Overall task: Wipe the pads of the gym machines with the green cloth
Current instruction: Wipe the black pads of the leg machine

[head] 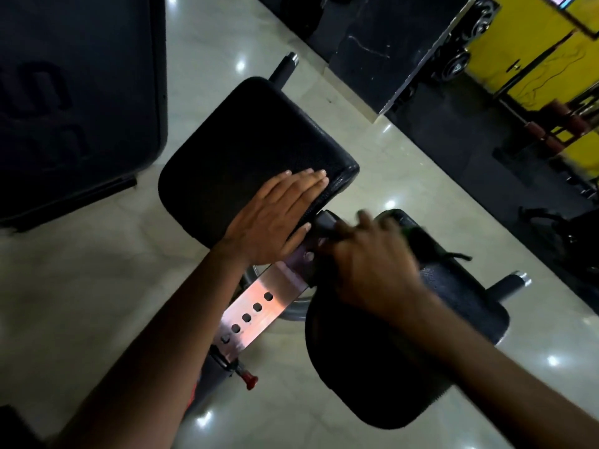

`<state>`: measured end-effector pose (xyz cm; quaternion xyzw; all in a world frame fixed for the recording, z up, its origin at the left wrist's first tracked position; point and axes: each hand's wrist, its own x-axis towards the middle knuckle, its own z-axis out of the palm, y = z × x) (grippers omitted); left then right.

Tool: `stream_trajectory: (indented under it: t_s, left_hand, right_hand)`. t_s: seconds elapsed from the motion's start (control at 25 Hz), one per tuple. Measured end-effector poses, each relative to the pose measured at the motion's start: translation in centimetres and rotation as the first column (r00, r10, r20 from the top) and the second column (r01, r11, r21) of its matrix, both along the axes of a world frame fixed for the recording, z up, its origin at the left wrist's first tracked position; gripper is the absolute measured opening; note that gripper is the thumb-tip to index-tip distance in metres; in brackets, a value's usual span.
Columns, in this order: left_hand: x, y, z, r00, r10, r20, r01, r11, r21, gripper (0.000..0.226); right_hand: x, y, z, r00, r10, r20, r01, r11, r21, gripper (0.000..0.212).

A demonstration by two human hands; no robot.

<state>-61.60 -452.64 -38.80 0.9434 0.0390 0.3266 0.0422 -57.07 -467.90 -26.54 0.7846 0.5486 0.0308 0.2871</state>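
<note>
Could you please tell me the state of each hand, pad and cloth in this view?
left hand: flat, fingers straight, resting on the left pad.
right hand: blurred, curled on the green cloth.
green cloth: bunched, pressed against the right pad.
left pad: bare apart from the hand.
red-tipped pin: state unclear.

Two black textured pads sit side by side: the left pad point(246, 150) lies flat and uncovered. The dark green cloth point(418, 236), blurred, lies bunched on the right pad point(453, 296).
</note>
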Motion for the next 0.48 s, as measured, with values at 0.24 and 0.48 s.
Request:
stream_trajectory:
  t_s: [0.24,0.48]
  left_hand:
    - [-0.1,-0.1,0.2,1.0,-0.026,-0.016,0.025,0.998,-0.051,0.066]
    - [0.1,0.1,0.1,0.999,-0.034,0.003,0.034,0.998,-0.054,0.065]
  right_hand:
    - [-1.4,-0.2,-2.1,0.992,0.049,0.113,-0.053,0.998,0.037,0.028]
    - [-7.1,-3.9,-8.2,0.942,0.335,-0.002,-0.333,0.935,-0.119,0.035]
